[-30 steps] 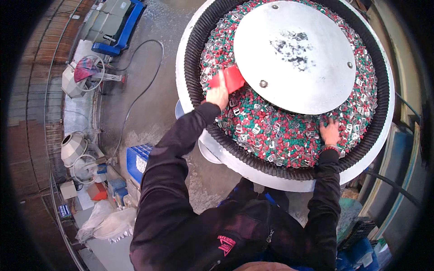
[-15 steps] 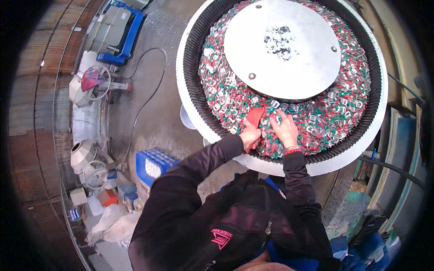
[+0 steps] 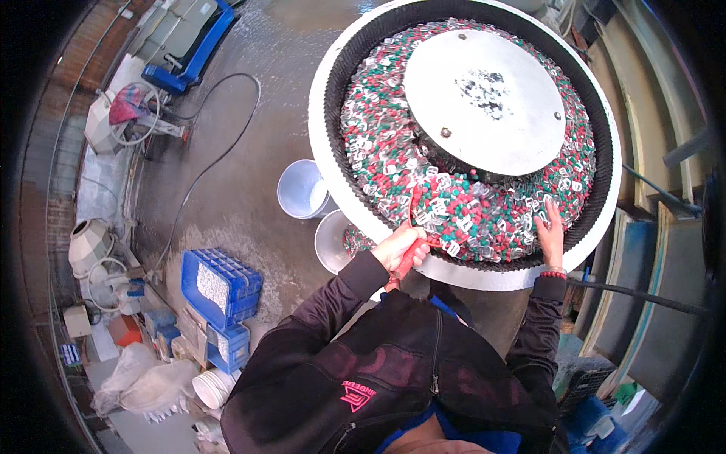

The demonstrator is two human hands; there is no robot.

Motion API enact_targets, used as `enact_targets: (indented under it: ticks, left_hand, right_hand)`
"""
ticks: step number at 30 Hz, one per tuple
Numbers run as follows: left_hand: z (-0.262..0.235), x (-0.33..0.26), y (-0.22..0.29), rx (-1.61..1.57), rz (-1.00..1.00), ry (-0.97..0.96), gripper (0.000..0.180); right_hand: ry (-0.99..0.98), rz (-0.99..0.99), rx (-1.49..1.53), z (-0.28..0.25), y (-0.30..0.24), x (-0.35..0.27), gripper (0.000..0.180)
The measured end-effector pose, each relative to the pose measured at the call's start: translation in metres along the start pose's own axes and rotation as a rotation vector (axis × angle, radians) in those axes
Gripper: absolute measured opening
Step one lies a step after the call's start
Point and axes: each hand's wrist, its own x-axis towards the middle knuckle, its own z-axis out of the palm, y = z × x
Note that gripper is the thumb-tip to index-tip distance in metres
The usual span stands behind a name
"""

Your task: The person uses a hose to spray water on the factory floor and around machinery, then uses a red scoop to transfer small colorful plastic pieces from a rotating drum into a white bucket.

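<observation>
A big round tub with a white rim [image 3: 327, 144] and dark ribbed lining holds a mass of small red and green pieces [image 3: 382, 98] mixed with silver buckle-like metal parts. A round white plate [image 3: 514, 136] covers the tub's middle. My left hand [image 3: 401, 248], at the near rim, is closed round the handle of a red scoop [image 3: 412, 256]. The scoop's bowl is mostly hidden among pieces and metal parts. My right hand [image 3: 552, 233] lies against the pieces at the near right side, fingers apart, with nothing seen in it.
Left of the tub stand a white bucket [image 3: 284, 189] and a second bucket [image 3: 325, 246] with mixed pieces inside. Blue crates [image 3: 240, 284], the upper one holding white pieces, stand farther left. A black cable [image 3: 215, 160] curves over the wet floor. Panels line the right.
My left hand has moved slightly left and down with the scoop. My right hand has moved away from it to the right. The view has shifted, bringing the buckets into sight.
</observation>
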Motion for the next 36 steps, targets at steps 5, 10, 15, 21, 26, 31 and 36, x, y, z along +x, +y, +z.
enact_targets:
  ticks: [5, 10, 15, 21, 26, 31, 36]
  left_hand:
    - [-0.014, -0.060, 0.005, -0.167, -0.001, -0.141, 0.009]
    - [-0.058, -0.130, 0.008, -0.273, 0.077, -0.266, 0.014]
    - [-0.118, -0.198, -0.005, -0.168, 0.336, -0.025, 0.011]
    - [-0.189, -0.216, -0.038, -0.043, 0.557, 0.481, 0.030]
    - [-0.265, -0.165, -0.082, 0.599, 0.704, 1.084, 0.086]
    - [-0.351, -0.094, -0.114, 1.261, 0.572, 1.250, 0.085]
    - [-0.387, -0.043, -0.117, 1.227, 0.713, 1.398, 0.071]
  right_hand:
    - [0.020, -0.013, -0.014, 0.019, -0.007, -0.019, 0.056]
    - [-0.039, -0.011, 0.079, 0.052, -0.036, -0.032, 0.059]
    - [-0.067, -0.060, 0.196, 0.070, -0.056, -0.047, 0.054]
    - [-0.080, 0.029, 0.200, 0.064, -0.074, -0.073, 0.053]
    - [-0.076, 0.063, 0.168, 0.041, -0.074, -0.079, 0.052]
    - [-0.066, 0.028, 0.164, 0.010, -0.071, -0.089, 0.054]
    - [-0.014, 0.031, -0.147, -0.029, -0.070, -0.107, 0.051]
